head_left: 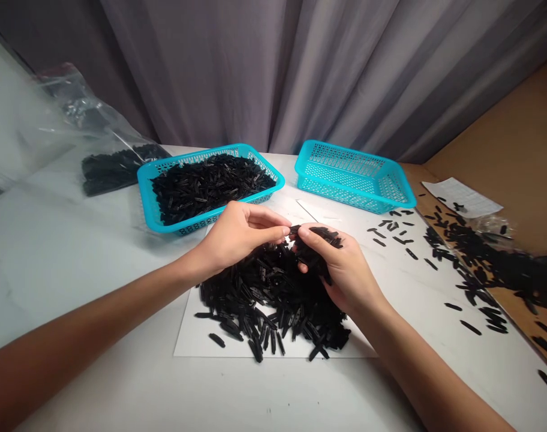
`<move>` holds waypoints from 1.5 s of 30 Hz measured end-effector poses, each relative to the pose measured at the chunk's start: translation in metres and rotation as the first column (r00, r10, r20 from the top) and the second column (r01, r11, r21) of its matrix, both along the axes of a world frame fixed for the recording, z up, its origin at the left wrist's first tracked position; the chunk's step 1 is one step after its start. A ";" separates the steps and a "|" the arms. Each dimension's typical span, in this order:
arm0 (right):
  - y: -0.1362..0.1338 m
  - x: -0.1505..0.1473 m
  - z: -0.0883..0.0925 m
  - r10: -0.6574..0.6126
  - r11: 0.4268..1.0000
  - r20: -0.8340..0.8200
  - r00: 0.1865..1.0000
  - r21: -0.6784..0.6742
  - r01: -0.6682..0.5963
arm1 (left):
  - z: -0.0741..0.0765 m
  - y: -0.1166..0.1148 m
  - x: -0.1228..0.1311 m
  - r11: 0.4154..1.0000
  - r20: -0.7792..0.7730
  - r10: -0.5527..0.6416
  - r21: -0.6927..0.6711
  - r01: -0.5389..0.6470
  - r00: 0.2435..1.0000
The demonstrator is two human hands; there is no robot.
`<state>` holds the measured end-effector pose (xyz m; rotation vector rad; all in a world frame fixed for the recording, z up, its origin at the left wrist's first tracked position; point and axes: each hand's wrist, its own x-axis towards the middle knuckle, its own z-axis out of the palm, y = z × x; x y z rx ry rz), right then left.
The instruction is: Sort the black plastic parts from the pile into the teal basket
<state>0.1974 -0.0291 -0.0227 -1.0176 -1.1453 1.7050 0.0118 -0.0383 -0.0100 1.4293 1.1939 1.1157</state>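
Note:
My right hand (352, 270) is curled around a handful of small black elongated plastic pieces (316, 255). Between the thumb and fingers of my left hand (237, 234) is the end of one black plastic piece (294, 230), whose other end meets my right thumb and fingers. Both hands hover over a loose pile of the same black pieces (273, 294), spread on a white sheet (190, 336). What the pieces are for cannot be made out.
Behind my left hand stands a blue basket (154, 225) full of black pieces. A second blue basket (345, 195) is at back right. A clear bag (116, 129) of black parts lies far left. More pieces (502, 264) scatter at right near a paper (462, 197).

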 end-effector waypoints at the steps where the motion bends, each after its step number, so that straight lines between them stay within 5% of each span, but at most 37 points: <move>1: 0.000 0.000 0.000 -0.007 1.000 0.007 1.000 -0.002 0.007 | 0.002 0.003 -0.004 0.996 -0.043 0.062 0.072 -0.058 0.997; 4: 0.001 0.001 0.001 -0.036 0.999 0.017 0.999 -0.009 0.037 | 0.007 0.015 -0.026 0.868 -0.270 0.392 0.426 -0.256 0.879; 7: 0.001 0.001 0.001 -0.041 0.999 -0.014 0.999 -0.033 0.041 | 0.010 0.024 -0.043 0.754 -0.564 0.582 0.644 -0.128 0.586; 9: 0.002 0.001 0.001 -0.054 0.997 -0.041 0.998 -0.063 0.052 | 0.010 0.021 -0.042 0.754 -0.639 0.570 0.656 -0.021 0.517; 12: 0.004 0.002 0.001 -0.101 0.988 -0.064 0.993 -0.121 0.092 | 0.010 0.006 -0.027 0.842 -0.787 0.190 0.438 0.315 0.587; 14: 0.005 0.002 0.002 -0.119 0.984 -0.068 0.991 -0.138 0.109 | 0.011 -0.003 -0.016 0.833 -0.837 -0.104 0.222 0.506 0.537; 17: 0.005 0.003 0.003 -0.123 0.984 -0.070 0.990 -0.137 0.112 | 0.009 -0.008 -0.011 0.835 -0.814 -0.252 0.090 0.543 0.523; 25: 0.003 -0.001 0.002 -0.126 0.973 -0.109 0.986 -0.206 0.102 | 0.008 -0.002 -0.011 0.872 -0.754 -0.107 0.242 0.425 0.648; 29: -0.003 -0.005 0.000 -0.115 0.959 -0.140 0.983 -0.273 0.073 | 0.007 -0.012 0.001 0.823 -0.635 -0.062 0.404 0.400 0.770; 34: -0.010 -0.009 -0.001 -0.120 0.960 -0.157 0.980 -0.270 0.074 | -0.005 -0.021 0.013 0.762 -0.625 0.025 0.517 0.390 0.780; 45: -0.010 -0.007 0.001 -0.161 0.948 -0.133 0.978 -0.297 0.115 | -0.003 -0.023 0.018 0.796 -0.484 0.111 0.567 0.214 0.868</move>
